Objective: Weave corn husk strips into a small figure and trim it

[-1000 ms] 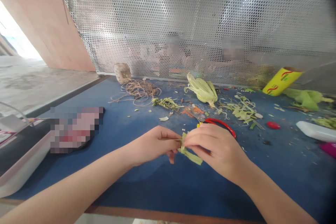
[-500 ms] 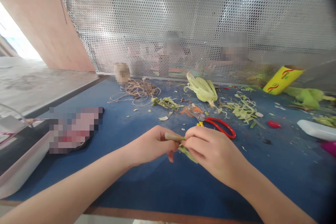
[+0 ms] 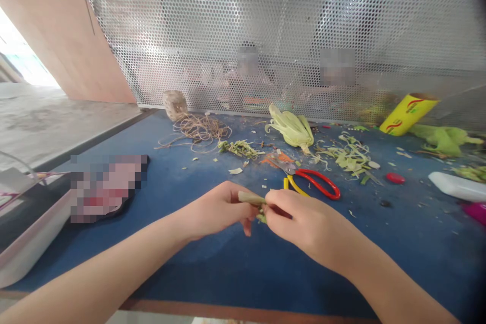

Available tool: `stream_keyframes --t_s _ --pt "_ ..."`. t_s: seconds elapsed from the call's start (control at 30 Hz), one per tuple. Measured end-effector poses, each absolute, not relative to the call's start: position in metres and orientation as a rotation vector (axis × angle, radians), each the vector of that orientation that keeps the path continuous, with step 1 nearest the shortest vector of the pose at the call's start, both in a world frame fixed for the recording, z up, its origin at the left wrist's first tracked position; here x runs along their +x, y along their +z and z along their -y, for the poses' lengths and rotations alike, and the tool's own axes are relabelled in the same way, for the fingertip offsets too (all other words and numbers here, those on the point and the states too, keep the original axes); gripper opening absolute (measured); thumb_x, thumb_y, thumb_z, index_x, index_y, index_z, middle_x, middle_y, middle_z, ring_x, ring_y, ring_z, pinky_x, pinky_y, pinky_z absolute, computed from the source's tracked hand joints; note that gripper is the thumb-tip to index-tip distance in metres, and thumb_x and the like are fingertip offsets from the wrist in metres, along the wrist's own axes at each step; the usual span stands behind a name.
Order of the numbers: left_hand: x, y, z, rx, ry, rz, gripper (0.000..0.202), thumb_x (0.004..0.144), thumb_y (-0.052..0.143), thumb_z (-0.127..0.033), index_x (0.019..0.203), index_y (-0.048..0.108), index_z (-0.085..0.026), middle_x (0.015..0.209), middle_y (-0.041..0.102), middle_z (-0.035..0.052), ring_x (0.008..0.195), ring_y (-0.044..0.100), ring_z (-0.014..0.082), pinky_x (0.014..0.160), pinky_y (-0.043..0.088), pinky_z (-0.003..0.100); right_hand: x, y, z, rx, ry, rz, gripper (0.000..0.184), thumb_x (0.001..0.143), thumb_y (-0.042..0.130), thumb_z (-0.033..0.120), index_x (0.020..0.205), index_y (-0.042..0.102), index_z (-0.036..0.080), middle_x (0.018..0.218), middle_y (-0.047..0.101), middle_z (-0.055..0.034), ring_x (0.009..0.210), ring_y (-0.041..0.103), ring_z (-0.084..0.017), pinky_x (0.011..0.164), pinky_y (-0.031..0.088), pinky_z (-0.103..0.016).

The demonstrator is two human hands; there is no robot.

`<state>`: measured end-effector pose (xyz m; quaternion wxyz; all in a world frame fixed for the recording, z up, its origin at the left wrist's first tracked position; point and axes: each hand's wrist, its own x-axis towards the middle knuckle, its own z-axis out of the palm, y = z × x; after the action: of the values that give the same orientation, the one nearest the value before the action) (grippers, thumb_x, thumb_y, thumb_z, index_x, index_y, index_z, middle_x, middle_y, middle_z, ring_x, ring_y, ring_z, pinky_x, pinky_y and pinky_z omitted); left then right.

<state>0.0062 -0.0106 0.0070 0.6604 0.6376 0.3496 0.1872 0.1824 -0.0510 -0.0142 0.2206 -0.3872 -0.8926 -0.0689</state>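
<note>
My left hand (image 3: 222, 211) pinches a rolled strip of pale green corn husk (image 3: 248, 197) above the table. My right hand (image 3: 307, 220) closes on the strip's other end, its fingertips meeting the left ones. A bit of greener husk shows beneath the fingers; the rest is hidden by them. Just beyond my right hand lie scissors (image 3: 322, 183) with a red handle, and a yellow handle shows partly behind the knuckles. Farther back rests a corn husk bundle (image 3: 291, 129), its leaves spread toward the mesh.
Twine (image 3: 201, 129) lies tangled by a pale roll (image 3: 175, 104). Husk shreds (image 3: 351, 154) litter the blue table (image 3: 212, 268). A yellow tube (image 3: 410, 115) leans at back right, near a white bottle-like object (image 3: 455, 186). Perforated metal mesh (image 3: 281, 20) closes the back; people show behind it. A white tray (image 3: 41, 235) stands left.
My right hand's fingers have curled in closer around the strip, covering more of the greener husk below. More of the yellow handle shows. My left hand has barely moved.
</note>
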Motion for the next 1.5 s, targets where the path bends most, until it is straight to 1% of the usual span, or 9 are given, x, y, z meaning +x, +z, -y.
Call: stream_keyframes --t_s 0.1,0.2,0.37,0.53,0.83,0.93,1.1,1.3,1.5 --pt "0.005 0.007 0.01 1.422 0.427 -0.784 0.021 0.06 0.047 -0.004 0.064 0.066 -0.01 0.055 0.056 -0.0028 0.05 0.051 0.0091 0.053 0.042 0.021 0.187 -0.017 0.049 -0.926 -0.33 2.519 0.024 0.084 0.041 0.01 0.064 0.049 0.019 0.062 0.044 0.0026 0.053 0.041 -0.009 0.047 0.031 -0.022" --pt "0.003 0.007 0.01 1.448 0.426 -0.747 0.028 0.058 0.047 -0.001 0.072 0.069 -0.011 0.059 0.059 -0.003 0.052 0.052 0.0081 0.054 0.043 0.02 0.19 -0.017 0.048 -0.864 -0.401 2.525 0.025 0.085 0.04 0.009 0.067 0.053 0.018 0.066 0.049 -0.0004 0.058 0.044 -0.011 0.053 0.034 -0.025" --pt "-0.002 0.003 0.007 1.5 0.452 -0.749 0.018 0.061 0.062 -0.006 0.075 0.071 -0.014 0.064 0.063 -0.0023 0.058 0.055 0.0085 0.057 0.045 0.018 0.19 -0.011 0.05 -0.7 -0.522 2.536 0.025 0.085 0.04 0.008 0.069 0.058 0.017 0.071 0.056 -0.0043 0.064 0.05 -0.014 0.056 0.041 -0.027" --pt "-0.005 -0.006 0.003 1.567 0.521 -0.747 0.017 0.063 0.065 -0.009 0.077 0.072 -0.016 0.066 0.065 -0.0009 0.06 0.058 0.0096 0.058 0.047 0.018 0.188 -0.007 0.05 -0.612 -0.521 2.504 0.025 0.085 0.041 0.006 0.073 0.062 0.014 0.072 0.06 -0.007 0.071 0.054 -0.017 0.064 0.047 -0.029" --pt "-0.002 -0.003 0.006 1.731 0.609 -0.83 0.024 0.063 0.065 -0.009 0.085 0.072 -0.015 0.069 0.066 0.0013 0.061 0.059 0.0118 0.058 0.05 0.02 0.188 -0.012 0.048 -0.66 -0.58 2.518 0.026 0.084 0.041 0.006 0.071 0.061 0.015 0.076 0.061 -0.0079 0.066 0.053 -0.016 0.058 0.046 -0.03" --pt "0.0 -0.002 0.008 1.799 0.676 -0.873 0.021 0.064 0.064 -0.011 0.084 0.072 -0.013 0.069 0.067 0.0026 0.06 0.058 0.0124 0.056 0.049 0.021 0.189 -0.012 0.048 -0.698 -0.522 2.497 0.027 0.085 0.04 0.007 0.071 0.06 0.017 0.076 0.061 -0.0067 0.068 0.054 -0.016 0.062 0.047 -0.029" --pt "-0.001 -0.001 0.01 2.083 0.845 -0.906 0.019 0.069 0.062 -0.011 0.084 0.073 -0.017 0.067 0.066 0.0015 0.06 0.057 0.0109 0.056 0.046 0.019 0.19 -0.01 0.049 -0.795 -0.325 2.451 0.027 0.088 0.038 0.012 0.074 0.06 0.02 0.079 0.061 -0.0054 0.073 0.056 -0.016 0.067 0.048 -0.027" --pt "-0.002 -0.001 0.011 2.217 0.935 -0.817 0.016 0.07 0.063 -0.012 0.083 0.071 -0.014 0.074 0.067 0.005 0.068 0.059 0.0131 0.059 0.049 0.02 0.188 -0.011 0.05 -0.934 -0.183 2.379 0.026 0.09 0.037 0.019 0.084 0.062 0.021 0.081 0.062 -0.0036 0.074 0.058 -0.014 0.066 0.049 -0.024" --pt "-0.003 -0.001 0.013 2.239 0.951 -0.836 0.02 0.073 0.061 -0.016 0.092 0.067 -0.015 0.08 0.066 0.0046 0.067 0.059 0.0123 0.059 0.051 0.021 0.187 -0.009 0.049 -0.873 -0.161 2.338 0.026 0.089 0.037 0.017 0.084 0.062 0.018 0.084 0.063 -0.0056 0.077 0.06 -0.015 0.071 0.051 -0.026"
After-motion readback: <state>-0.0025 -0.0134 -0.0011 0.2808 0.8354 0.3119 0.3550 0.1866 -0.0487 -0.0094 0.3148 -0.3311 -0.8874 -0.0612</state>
